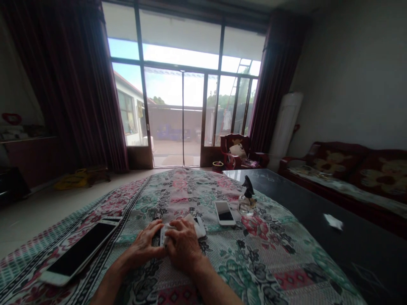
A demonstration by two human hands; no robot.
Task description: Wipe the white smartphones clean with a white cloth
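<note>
A white smartphone (202, 234) lies flat on the flowered tablecloth (178, 195), mostly hidden beneath my hands. My left hand (144, 245) grips its left end, thumb on the near side and fingers on the far side. On top of the phone, my right hand (182, 245) presses a crumpled white tissue (197, 226) with bent fingers. Another white smartphone (225, 213) with a dark screen rests just beyond, to the right. Beside it stands a clear spray bottle (247, 204) with a black trigger head.
At the left lies a large white tablet-like device (81, 250) with a black screen, overlapping another device (112, 219). A dark table (305, 212) extends on the right, with a crumpled white tissue (333, 221) on it. A wooden armchair (227, 146) stands near the glass doors.
</note>
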